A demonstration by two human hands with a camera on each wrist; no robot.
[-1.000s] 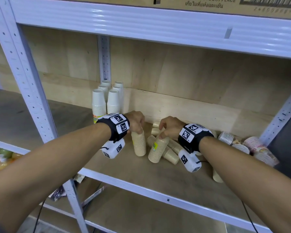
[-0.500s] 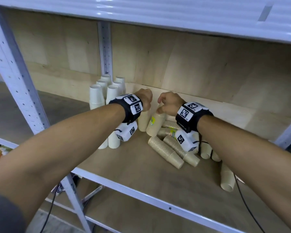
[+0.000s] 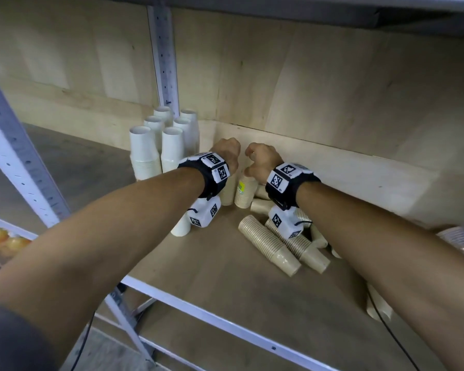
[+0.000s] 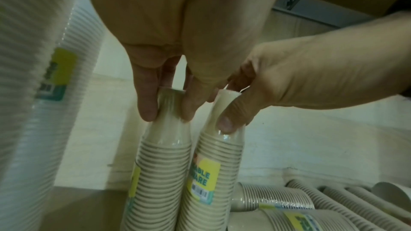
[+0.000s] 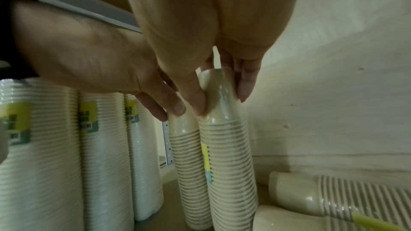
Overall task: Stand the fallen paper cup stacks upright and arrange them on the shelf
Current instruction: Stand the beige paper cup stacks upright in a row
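Left hand (image 4: 177, 45): fingers pinch the top of the left tan stack (image 4: 164, 161), which stands upright.
Right hand (image 5: 211, 24): grips the top of the right tan stack (image 5: 229, 155), touching its neighbour.
Look: ribbed, plastic-wrapped, yellow label.
White stacks (image 3: 156, 145): upright, far left by the post.
Fallen stacks (image 3: 271, 245): near right, lying flat.
Shelf (image 3: 225, 293): bare board toward the near edge.

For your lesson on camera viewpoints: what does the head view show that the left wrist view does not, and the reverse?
Only the head view shows both forearms, the wrist bands and the shelf's front rail. Only the left wrist view shows the left hand's fingers pinching the top of one tan cup stack and the label's printed letters. Both show the two upright tan stacks, the fallen stacks and the white stacks.
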